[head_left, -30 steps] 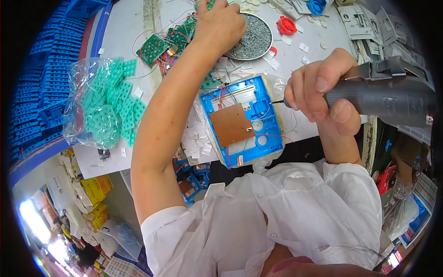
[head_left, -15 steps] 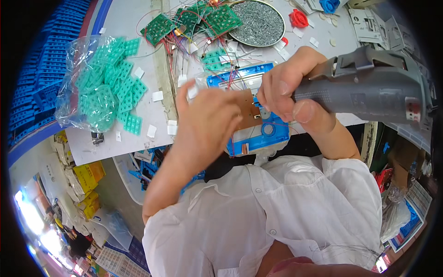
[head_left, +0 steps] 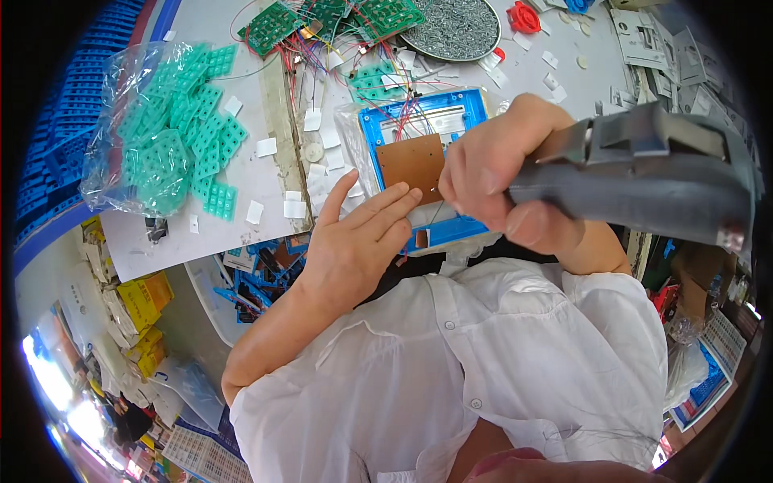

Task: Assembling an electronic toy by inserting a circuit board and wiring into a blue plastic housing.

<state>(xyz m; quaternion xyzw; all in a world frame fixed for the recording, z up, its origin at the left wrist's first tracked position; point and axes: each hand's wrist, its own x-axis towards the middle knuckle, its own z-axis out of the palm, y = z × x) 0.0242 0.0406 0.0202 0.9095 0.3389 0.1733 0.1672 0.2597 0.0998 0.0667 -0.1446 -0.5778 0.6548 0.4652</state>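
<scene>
A dark grey power screwdriver [head_left: 636, 189] is gripped in my right hand [head_left: 507, 165], fingers wrapped round its front end. Its thin tip points down at the right edge of a brown circuit board [head_left: 407, 161]; whether it touches a screw is too small to tell. The board lies flat inside a blue plastic casing [head_left: 463, 228], which has thin wires across its far part. My left hand [head_left: 354, 245] is open, fingers stretched out, with the fingertips at the board's near edge. Part of the casing is hidden behind my right hand.
Left on the table lies a clear bag with green rubber keypads [head_left: 189, 129]. Wired green circuit boards [head_left: 274, 28] and a round dish of screws [head_left: 452, 28] are at the back. White paper pieces [head_left: 295, 209] lie scattered. A bin [head_left: 211, 294] with blue parts stands below the table edge.
The brown board has gone from tilted beside my left hand to flat in the casing. My left hand has moved down and left, its fingers now extended. The screwdriver has lowered slightly.
</scene>
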